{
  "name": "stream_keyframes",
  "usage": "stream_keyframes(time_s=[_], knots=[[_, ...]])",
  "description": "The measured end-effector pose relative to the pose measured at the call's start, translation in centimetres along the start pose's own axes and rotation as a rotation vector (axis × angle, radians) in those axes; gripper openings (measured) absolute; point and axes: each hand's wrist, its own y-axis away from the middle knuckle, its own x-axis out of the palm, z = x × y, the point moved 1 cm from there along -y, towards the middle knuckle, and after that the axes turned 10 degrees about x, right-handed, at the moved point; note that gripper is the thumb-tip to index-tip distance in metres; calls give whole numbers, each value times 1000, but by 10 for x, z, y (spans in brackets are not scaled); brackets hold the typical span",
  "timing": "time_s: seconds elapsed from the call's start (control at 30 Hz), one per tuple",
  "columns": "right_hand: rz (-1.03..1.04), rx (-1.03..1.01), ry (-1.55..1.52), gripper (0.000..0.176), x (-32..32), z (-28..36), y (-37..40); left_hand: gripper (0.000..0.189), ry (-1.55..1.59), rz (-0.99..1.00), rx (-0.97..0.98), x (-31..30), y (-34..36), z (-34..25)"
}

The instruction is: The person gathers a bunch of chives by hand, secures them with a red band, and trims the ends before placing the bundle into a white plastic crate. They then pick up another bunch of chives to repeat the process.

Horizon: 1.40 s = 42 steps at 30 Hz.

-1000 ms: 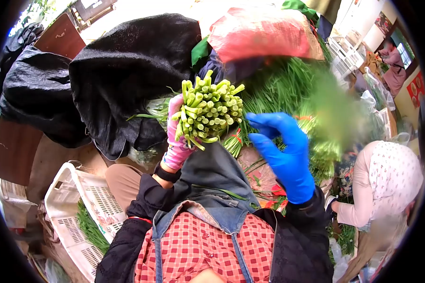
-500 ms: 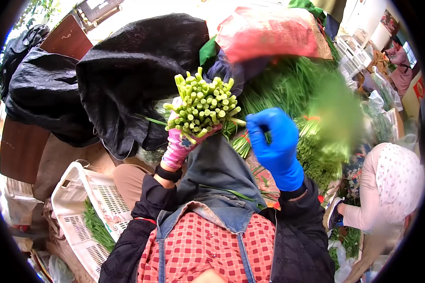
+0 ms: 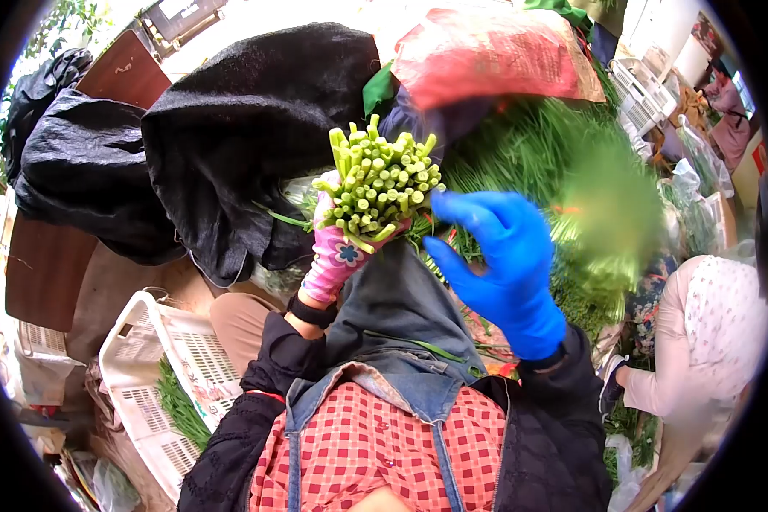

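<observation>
My left hand (image 3: 333,260), in a pink flowered glove, is closed around a thick bunch of green stalks (image 3: 380,179). The pale cut ends point up toward me, some standing higher than others. Just right of the bunch is my right hand (image 3: 499,264) in a blue glove. Its thumb and fingers are apart with nothing seen between them, and the fingertips come close to the outer stalks. Below the bunch lies the denim apron (image 3: 384,316) over my lap. A long green leaf (image 3: 414,343) rests across it.
Heaped long greens (image 3: 520,154) lie ahead right, partly blurred, beside a red sack (image 3: 495,55). Black cloth (image 3: 247,119) covers something ahead left. A white plastic crate (image 3: 136,375) with greens stands at my left. A person in a patterned head covering (image 3: 721,316) sits close on the right.
My right hand has opened from a pinch at a stalk on the bunch's right side. That stalk no longer sticks out there. The bunch has shifted slightly right in view.
</observation>
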Motion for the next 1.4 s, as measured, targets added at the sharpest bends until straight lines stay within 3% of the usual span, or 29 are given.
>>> stream_keyframes(time_s=[0.03,0.07,0.13,0.2,0.33,0.4,0.43,0.47,0.53,0.6,0.67,0.83,0.9,0.93,1.03,1.07,1.1,1.13,1.2,1.27,1.33,1.4], knots=[[18,71,194,48,5,6,-2,88,-329,64,146,-8,0,8],[13,73,195,48,8,6,-2,88,-653,125,294,-13,-2,12],[-100,1,382,43,15,1,-6,89,-536,115,286,-16,2,24],[-136,-41,367,33,15,-2,-6,90,-838,177,443,-13,-2,13],[-124,-98,225,24,17,-10,-1,89,-733,163,406,-18,1,22],[-83,125,-82,22,20,-18,3,88,-559,213,303,-12,-3,16],[-86,165,-126,26,22,-16,1,86,-307,121,113,-7,0,13],[-85,163,-127,26,21,-17,1,86,-307,119,114,-8,-1,13],[-94,-15,183,29,18,-17,0,85,-361,123,104,-12,-2,12],[-98,-43,188,29,21,-18,0,84,-401,85,131,-5,-5,-1],[-108,-92,199,28,23,-19,1,84,-313,64,-14,-5,-7,-1],[-121,-38,235,35,27,-4,-8,82,-178,30,-7,-3,-5,-4],[-156,-36,279,37,34,-6,-5,81,-378,58,-1,-3,-5,-5],[-155,-36,279,37,35,-7,-5,80,-206,42,33,1,-2,-6],[-238,-52,333,35,40,-7,-2,80,-221,88,73,3,-1,-2],[-243,-30,293,28,42,-9,0,80,-212,101,99,2,0,2],[-250,-7,253,21,42,-10,0,79,-216,117,-1,-1,-1,4],[-256,-4,253,21,40,-12,0,74,-434,238,224,-5,-1,12],[-237,232,-240,18,28,-22,3,72,-717,239,389,-12,1,13],[-180,382,-507,13,6,-27,11,72,-604,189,284,-15,5,23],[-123,505,-578,10,-26,-29,20,72,-852,188,467,-18,5,16],[-106,720,-791,5,-52,-35,34,73,-830,170,431,-16,8,16]])
